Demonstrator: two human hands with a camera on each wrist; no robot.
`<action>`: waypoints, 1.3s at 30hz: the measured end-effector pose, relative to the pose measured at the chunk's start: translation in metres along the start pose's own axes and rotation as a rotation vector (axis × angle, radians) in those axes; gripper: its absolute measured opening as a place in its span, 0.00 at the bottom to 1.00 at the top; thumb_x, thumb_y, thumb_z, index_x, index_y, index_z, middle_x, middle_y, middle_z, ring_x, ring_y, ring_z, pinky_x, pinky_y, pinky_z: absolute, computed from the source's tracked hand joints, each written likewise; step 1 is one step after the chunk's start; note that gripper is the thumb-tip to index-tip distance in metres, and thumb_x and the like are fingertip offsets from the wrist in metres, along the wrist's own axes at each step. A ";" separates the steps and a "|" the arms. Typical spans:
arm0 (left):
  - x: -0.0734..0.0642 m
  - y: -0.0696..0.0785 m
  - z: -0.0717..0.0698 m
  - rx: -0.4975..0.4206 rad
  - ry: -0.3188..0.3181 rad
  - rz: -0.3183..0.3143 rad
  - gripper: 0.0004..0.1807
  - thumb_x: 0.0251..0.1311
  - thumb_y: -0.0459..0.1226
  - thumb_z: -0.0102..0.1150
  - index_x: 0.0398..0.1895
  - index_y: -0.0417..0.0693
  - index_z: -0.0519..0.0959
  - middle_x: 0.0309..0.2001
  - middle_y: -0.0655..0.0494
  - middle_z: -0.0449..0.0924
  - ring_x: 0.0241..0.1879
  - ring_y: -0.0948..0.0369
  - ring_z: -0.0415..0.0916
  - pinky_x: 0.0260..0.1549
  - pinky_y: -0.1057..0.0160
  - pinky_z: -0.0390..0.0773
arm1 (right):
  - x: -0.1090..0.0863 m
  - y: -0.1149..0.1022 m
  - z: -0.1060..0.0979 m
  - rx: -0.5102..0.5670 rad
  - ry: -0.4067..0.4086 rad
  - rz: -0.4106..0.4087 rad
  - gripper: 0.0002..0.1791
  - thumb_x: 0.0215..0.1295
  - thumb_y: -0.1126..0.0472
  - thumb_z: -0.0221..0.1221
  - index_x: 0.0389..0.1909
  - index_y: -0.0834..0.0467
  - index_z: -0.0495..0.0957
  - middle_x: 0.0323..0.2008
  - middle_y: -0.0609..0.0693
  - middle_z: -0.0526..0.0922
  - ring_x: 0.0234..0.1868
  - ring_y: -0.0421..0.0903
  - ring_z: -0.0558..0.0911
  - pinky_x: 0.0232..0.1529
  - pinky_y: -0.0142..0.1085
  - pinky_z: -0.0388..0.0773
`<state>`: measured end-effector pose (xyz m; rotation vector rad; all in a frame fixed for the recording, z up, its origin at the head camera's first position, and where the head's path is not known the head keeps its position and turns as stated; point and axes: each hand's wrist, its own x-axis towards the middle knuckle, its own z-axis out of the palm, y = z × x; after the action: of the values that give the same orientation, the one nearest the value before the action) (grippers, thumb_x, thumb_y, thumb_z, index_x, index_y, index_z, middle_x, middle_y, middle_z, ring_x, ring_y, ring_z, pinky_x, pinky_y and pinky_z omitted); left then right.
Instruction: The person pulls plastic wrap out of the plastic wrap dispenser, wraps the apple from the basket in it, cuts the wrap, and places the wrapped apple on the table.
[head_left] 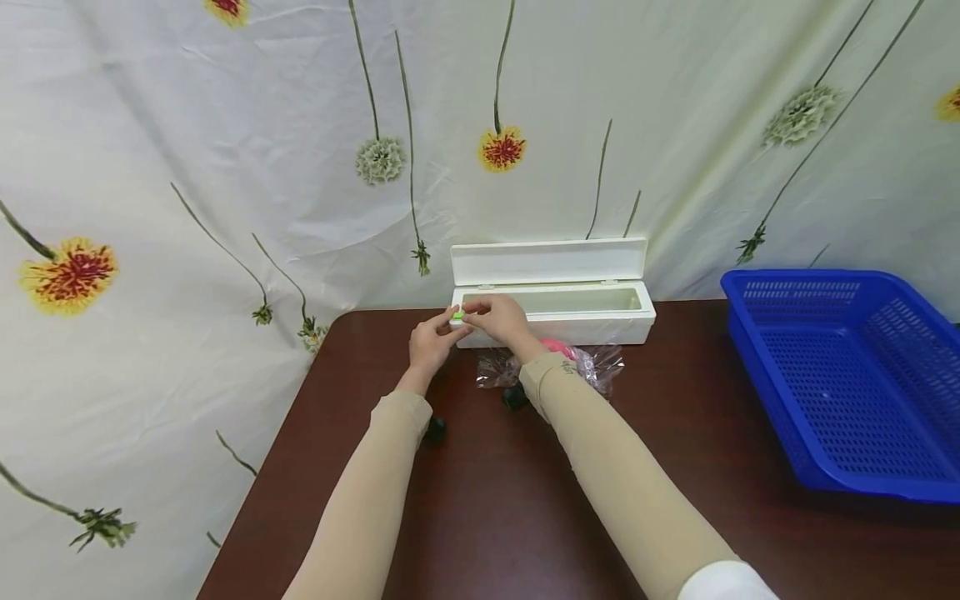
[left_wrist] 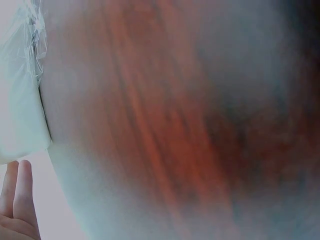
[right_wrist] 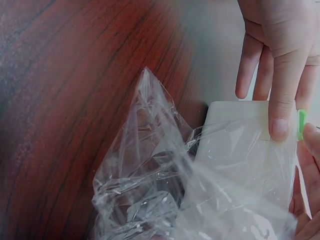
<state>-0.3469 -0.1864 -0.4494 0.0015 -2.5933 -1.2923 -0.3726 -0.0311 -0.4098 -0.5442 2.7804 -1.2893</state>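
Observation:
A long white box (head_left: 551, 327) with its lid (head_left: 549, 262) raised stands at the back of the table. My left hand (head_left: 430, 343) grips its left end, thumb flat on the front face in the right wrist view and fingers behind the end. Two of its fingers (left_wrist: 23, 192) show beside the box corner (left_wrist: 25, 130) in the left wrist view. At the box's left end, my right hand (head_left: 501, 318) pinches a small bright green slider (right_wrist: 301, 124) at the top edge. Clear plastic film (right_wrist: 220, 200) hangs over the box front and bunches on the table.
Behind my right wrist lies something pink (head_left: 558, 347) by crinkled clear film (head_left: 603, 365). Two dark objects (head_left: 514, 397) sit near my forearms, partly hidden. A blue plastic basket (head_left: 862, 383) stands at the right. A flowered white cloth (head_left: 315, 150) hangs behind the dark wooden table (head_left: 480, 517).

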 end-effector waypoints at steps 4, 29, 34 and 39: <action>0.000 -0.001 0.000 -0.009 -0.002 -0.002 0.30 0.52 0.49 0.67 0.60 0.55 0.74 0.57 0.50 0.75 0.45 0.55 0.79 0.35 0.57 0.77 | 0.001 -0.002 0.001 -0.027 0.000 0.016 0.15 0.62 0.51 0.61 0.49 0.50 0.82 0.49 0.46 0.81 0.49 0.45 0.78 0.44 0.38 0.75; -0.001 0.000 -0.001 -0.012 0.004 0.025 0.29 0.51 0.49 0.67 0.58 0.55 0.76 0.56 0.51 0.75 0.43 0.55 0.80 0.30 0.63 0.73 | 0.005 0.004 0.001 -0.134 -0.026 -0.087 0.14 0.67 0.58 0.56 0.52 0.52 0.80 0.49 0.48 0.81 0.50 0.46 0.78 0.50 0.38 0.73; -0.002 -0.001 -0.001 -0.007 0.005 0.034 0.29 0.51 0.48 0.68 0.58 0.54 0.76 0.58 0.52 0.74 0.43 0.55 0.80 0.29 0.64 0.72 | 0.005 0.005 0.001 -0.137 -0.026 -0.120 0.13 0.68 0.60 0.54 0.50 0.55 0.80 0.49 0.50 0.81 0.51 0.47 0.78 0.52 0.39 0.73; -0.001 -0.001 -0.001 -0.007 0.008 0.031 0.29 0.51 0.49 0.68 0.58 0.55 0.76 0.57 0.53 0.75 0.43 0.56 0.80 0.30 0.63 0.72 | 0.005 0.006 0.000 -0.157 -0.024 -0.158 0.13 0.68 0.61 0.54 0.49 0.57 0.80 0.48 0.52 0.82 0.50 0.48 0.78 0.52 0.38 0.73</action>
<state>-0.3460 -0.1876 -0.4495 -0.0346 -2.5712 -1.2880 -0.3790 -0.0291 -0.4142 -0.7973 2.8855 -1.0853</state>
